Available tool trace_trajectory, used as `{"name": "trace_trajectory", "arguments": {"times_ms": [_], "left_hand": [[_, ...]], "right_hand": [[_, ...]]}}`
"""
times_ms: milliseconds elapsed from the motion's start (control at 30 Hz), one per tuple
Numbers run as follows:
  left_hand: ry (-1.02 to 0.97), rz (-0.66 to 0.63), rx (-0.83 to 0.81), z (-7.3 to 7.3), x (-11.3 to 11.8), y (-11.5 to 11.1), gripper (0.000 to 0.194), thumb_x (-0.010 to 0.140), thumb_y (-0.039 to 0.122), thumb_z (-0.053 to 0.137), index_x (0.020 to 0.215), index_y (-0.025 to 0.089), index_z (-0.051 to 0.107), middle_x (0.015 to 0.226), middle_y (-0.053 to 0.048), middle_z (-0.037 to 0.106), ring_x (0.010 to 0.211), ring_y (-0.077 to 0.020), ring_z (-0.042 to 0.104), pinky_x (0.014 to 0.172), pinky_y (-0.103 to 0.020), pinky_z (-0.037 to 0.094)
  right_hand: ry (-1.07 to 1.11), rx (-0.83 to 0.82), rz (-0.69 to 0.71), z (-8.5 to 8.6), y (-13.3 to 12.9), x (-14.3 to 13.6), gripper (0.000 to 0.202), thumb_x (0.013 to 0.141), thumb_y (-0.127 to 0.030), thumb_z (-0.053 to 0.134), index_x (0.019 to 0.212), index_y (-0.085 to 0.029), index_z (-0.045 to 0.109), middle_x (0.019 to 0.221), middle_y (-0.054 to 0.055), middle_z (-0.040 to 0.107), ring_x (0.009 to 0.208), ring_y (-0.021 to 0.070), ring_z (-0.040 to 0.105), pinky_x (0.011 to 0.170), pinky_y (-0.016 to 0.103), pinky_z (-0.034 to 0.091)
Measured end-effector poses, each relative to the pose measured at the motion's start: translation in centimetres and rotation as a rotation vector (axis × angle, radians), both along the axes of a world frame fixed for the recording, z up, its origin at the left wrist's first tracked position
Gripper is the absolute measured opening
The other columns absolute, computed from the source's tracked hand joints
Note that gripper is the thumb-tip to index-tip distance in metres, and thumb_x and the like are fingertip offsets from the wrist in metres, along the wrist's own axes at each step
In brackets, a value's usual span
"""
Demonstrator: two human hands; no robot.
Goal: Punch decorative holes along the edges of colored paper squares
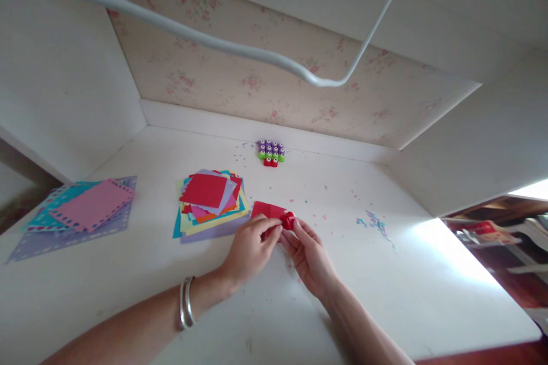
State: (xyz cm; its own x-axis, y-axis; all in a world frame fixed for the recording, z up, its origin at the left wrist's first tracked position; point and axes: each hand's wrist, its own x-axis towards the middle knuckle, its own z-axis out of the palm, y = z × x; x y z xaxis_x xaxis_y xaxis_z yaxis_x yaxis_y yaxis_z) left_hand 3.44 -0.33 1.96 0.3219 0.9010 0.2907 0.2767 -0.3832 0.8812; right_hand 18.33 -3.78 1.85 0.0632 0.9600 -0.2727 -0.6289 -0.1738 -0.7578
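Near the middle of the white tabletop [205, 285], in the head view, the left hand [249, 246] pinches a red paper sheet [269, 209] by its near side, fingertips close beside a small red craft punch [288, 220]. The right hand [314, 262] grips that punch between thumb and fingers at the sheet's right end. The step in hand looks like lining the paper's edge up with the punch; whether it sits in the slot is hidden. The next move calls for a steady sheet, a straight edge and firm thumb pressure.
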Motion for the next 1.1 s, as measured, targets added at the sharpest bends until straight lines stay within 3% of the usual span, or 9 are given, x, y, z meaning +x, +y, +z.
{"name": "trace_trajectory", "arguments": {"times_ms": [167,267,400,533,667,767,867,967,1100], "left_hand": [[-0.057,0.011,-0.133,0.2,0.2,0.4,0.021,0.091,0.030,0.055,0.092,0.020,0.074,0.084,-0.002,0.070,0.075,-0.0156,0.061,0.069,-0.025,0.045],[-0.145,-0.032,-0.302,0.5,0.2,0.6,0.023,0.090,0.032,0.057,0.093,0.019,0.075,0.082,-0.002,0.072,0.075,-0.0164,0.063,0.068,-0.025,0.046],[-0.256,-0.089,-0.489,1.2,0.0,0.8,0.027,0.088,0.038,0.059,0.093,0.018,0.076,0.080,-0.002,0.072,0.078,-0.0174,0.062,0.068,-0.025,0.045],[-0.329,-0.144,-0.575,1.9,-0.5,0.9,0.025,0.085,0.039,0.063,0.090,0.018,0.075,0.075,0.000,0.068,0.073,-0.0150,0.058,0.066,-0.024,0.043],[-0.274,-0.196,-0.554,1.9,-1.2,1.0,0.031,0.091,0.041,0.055,0.084,0.016,0.073,0.059,0.002,0.056,0.057,-0.0112,0.048,0.053,-0.023,0.035],[-0.241,-0.210,-0.448,1.2,-1.5,1.1,0.031,0.089,0.043,0.060,0.098,0.017,0.071,0.080,-0.003,0.066,0.070,-0.0147,0.058,0.061,-0.025,0.044],[-0.220,-0.207,-0.336,0.5,-1.7,1.2,0.035,0.083,0.042,0.068,0.110,0.019,0.067,0.103,-0.007,0.068,0.088,-0.0194,0.064,0.075,-0.029,0.051],[-0.177,-0.222,-0.264,0.0,-1.7,1.2,0.037,0.082,0.040,0.071,0.113,0.021,0.066,0.109,-0.007,0.065,0.091,-0.0193,0.065,0.076,-0.029,0.053],[-0.103,-0.199,-0.172,-0.4,-1.5,1.0,0.039,0.079,0.038,0.074,0.115,0.023,0.066,0.107,-0.006,0.064,0.087,-0.0177,0.064,0.074,-0.028,0.054]], "right_hand": [[-0.108,0.062,0.001,-0.3,-0.1,-0.3,0.020,0.086,-0.035,0.069,0.099,-0.021,0.069,0.109,0.005,0.072,0.102,0.0170,0.067,0.098,0.032,0.050],[-0.205,0.117,-0.012,-0.6,-0.1,-0.6,0.021,0.086,-0.037,0.068,0.101,-0.022,0.068,0.108,0.005,0.071,0.102,0.0179,0.066,0.098,0.034,0.050],[-0.380,0.192,-0.045,-1.1,-0.3,-0.6,0.025,0.085,-0.037,0.069,0.106,-0.024,0.067,0.109,0.005,0.071,0.097,0.0193,0.067,0.092,0.036,0.053],[-0.491,0.237,-0.057,-1.3,-0.6,-0.2,0.030,0.085,-0.036,0.069,0.113,-0.026,0.065,0.112,0.005,0.070,0.094,0.0201,0.069,0.085,0.036,0.056],[-0.597,0.328,-0.052,-1.0,-0.7,0.4,0.037,0.087,-0.035,0.066,0.124,-0.031,0.061,0.121,0.005,0.066,0.105,0.0228,0.066,0.091,0.040,0.055],[-0.715,0.379,-0.023,-0.8,-0.8,0.6,0.030,0.088,-0.035,0.064,0.118,-0.030,0.065,0.126,0.006,0.063,0.110,0.0237,0.063,0.093,0.041,0.054],[-0.645,0.353,0.048,-0.8,-0.9,0.6,0.028,0.090,-0.039,0.062,0.117,-0.031,0.064,0.112,0.005,0.069,0.095,0.0205,0.069,0.089,0.041,0.056],[-0.572,0.308,0.094,-0.6,-0.9,0.5,0.030,0.089,-0.043,0.062,0.116,-0.030,0.063,0.103,0.003,0.072,0.089,0.0191,0.070,0.088,0.042,0.056],[-0.494,0.212,0.105,0.0,-0.7,0.6,0.034,0.087,-0.046,0.064,0.115,-0.027,0.064,0.107,0.004,0.071,0.094,0.0198,0.069,0.087,0.038,0.057]]}}
